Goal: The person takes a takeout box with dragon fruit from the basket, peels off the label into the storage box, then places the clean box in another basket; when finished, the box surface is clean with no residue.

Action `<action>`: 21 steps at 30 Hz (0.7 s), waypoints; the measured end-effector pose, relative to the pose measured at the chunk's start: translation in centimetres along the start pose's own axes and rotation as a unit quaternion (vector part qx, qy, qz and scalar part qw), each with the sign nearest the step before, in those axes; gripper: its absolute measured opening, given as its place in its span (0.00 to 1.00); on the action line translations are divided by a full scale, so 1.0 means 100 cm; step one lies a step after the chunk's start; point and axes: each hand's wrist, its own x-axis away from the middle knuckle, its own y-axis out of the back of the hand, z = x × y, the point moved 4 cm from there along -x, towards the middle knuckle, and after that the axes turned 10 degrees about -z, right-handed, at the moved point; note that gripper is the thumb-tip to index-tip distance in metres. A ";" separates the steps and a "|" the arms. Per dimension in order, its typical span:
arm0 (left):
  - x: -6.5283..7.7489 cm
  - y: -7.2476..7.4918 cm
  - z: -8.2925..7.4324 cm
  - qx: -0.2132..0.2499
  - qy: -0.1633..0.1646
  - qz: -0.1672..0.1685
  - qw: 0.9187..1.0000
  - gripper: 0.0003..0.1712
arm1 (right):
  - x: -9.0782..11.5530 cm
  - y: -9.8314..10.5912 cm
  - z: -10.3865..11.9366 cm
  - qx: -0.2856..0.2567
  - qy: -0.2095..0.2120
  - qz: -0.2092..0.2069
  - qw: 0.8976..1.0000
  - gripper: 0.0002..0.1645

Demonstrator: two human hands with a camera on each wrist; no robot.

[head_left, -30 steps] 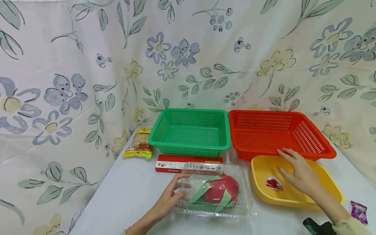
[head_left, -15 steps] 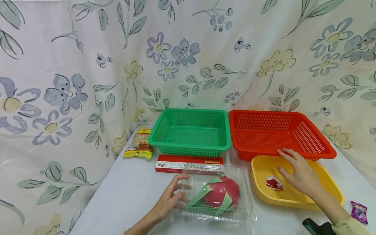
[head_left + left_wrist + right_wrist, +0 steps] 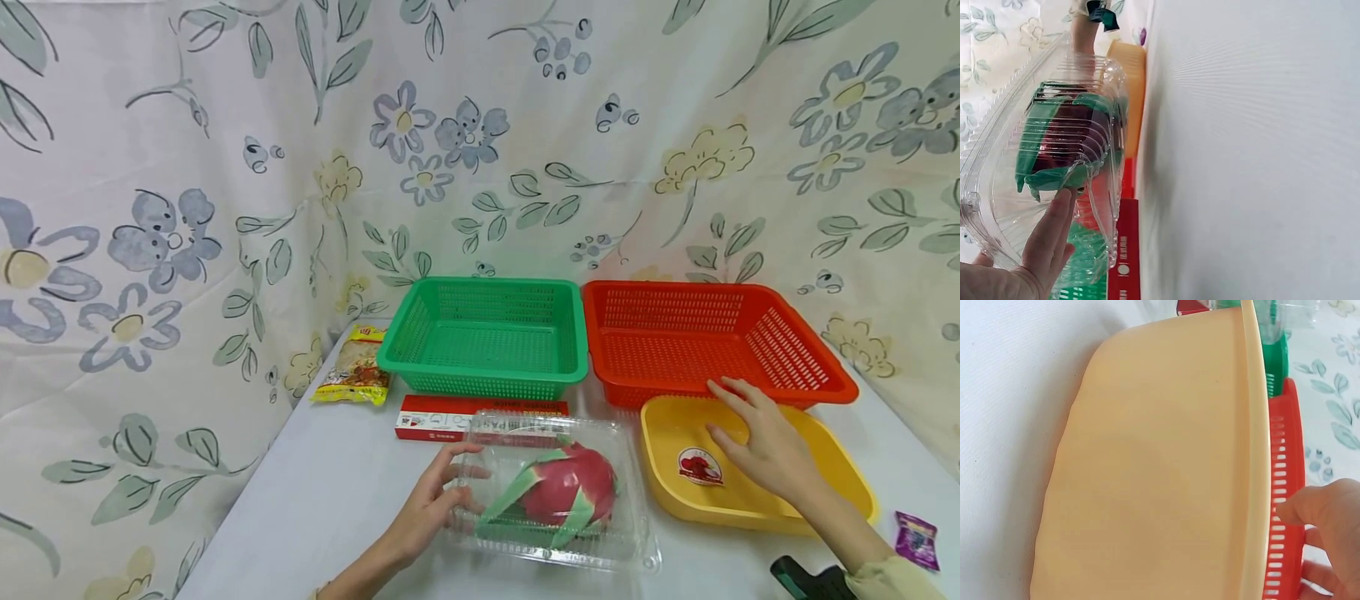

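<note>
In the head view, the left hand (image 3: 433,500) is holding the left end of the clear box (image 3: 639,533), its grip clamped on it; a dragon fruit (image 3: 573,485) is sitting inside. The box is standing inward from the bench's (image 3: 330,483) left edge, before the carton (image 3: 435,425). The right hand (image 3: 768,450) is hovering over the tray (image 3: 750,518), near the right edge, grip apart; baskets (image 3: 480,382) are lining the far edge.

In the left wrist view, fingers are lying along the box.

In the right wrist view, the tray is filling the middle; whether the fingertips are touching anything, I cannot tell.

Left of the tray (image 3: 720,512), a container (image 3: 632,508) holds fruit (image 3: 564,493)
</note>
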 end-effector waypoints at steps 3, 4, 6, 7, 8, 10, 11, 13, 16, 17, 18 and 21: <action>-0.002 0.000 -0.006 0.000 -0.010 0.000 1.000 0.28 | 0.000 0.000 0.000 -0.002 0.003 -0.004 1.000 0.40; -0.003 0.000 -0.008 -0.001 -0.014 0.001 1.000 0.28 | 0.000 0.000 0.000 -0.003 0.002 -0.005 1.000 0.40; -0.005 0.000 -0.012 0.001 -0.020 0.002 1.000 0.28 | 0.000 0.000 0.000 -0.004 0.002 -0.004 1.000 0.40; -0.006 0.001 -0.014 0.001 -0.022 0.002 1.000 0.27 | -0.001 0.000 0.000 -0.004 0.001 -0.003 1.000 0.40; -0.007 0.001 -0.016 0.001 -0.025 0.001 1.000 0.27 | -0.001 0.000 0.000 -0.005 0.001 -0.002 1.000 0.40; -0.009 0.001 -0.019 0.002 -0.029 0.001 1.000 0.27 | -0.001 0.000 0.001 -0.004 0.000 0.000 1.000 0.40; -0.010 0.000 -0.021 0.003 -0.031 0.002 1.000 0.27 | -0.001 0.000 0.001 -0.003 0.000 0.000 1.000 0.40; -0.013 -0.001 -0.025 0.008 -0.032 0.002 0.999 0.27 | -0.001 0.000 0.001 -0.004 -0.001 0.001 1.000 0.40; -0.017 -0.005 -0.029 0.021 -0.030 -0.003 0.999 0.27 | 0.000 -0.001 0.001 -0.004 -0.001 0.001 1.000 0.40; -0.018 -0.008 -0.031 0.029 -0.029 -0.005 0.999 0.27 | 0.000 -0.001 0.001 -0.004 0.001 -0.001 1.000 0.40; -0.020 -0.011 -0.032 0.039 -0.028 -0.007 0.999 0.27 | 0.000 -0.001 0.001 -0.005 0.003 -0.004 1.000 0.40; -0.025 -0.020 -0.035 0.065 -0.028 -0.012 0.997 0.27 | 0.000 -0.001 0.002 -0.007 0.010 -0.013 1.000 0.40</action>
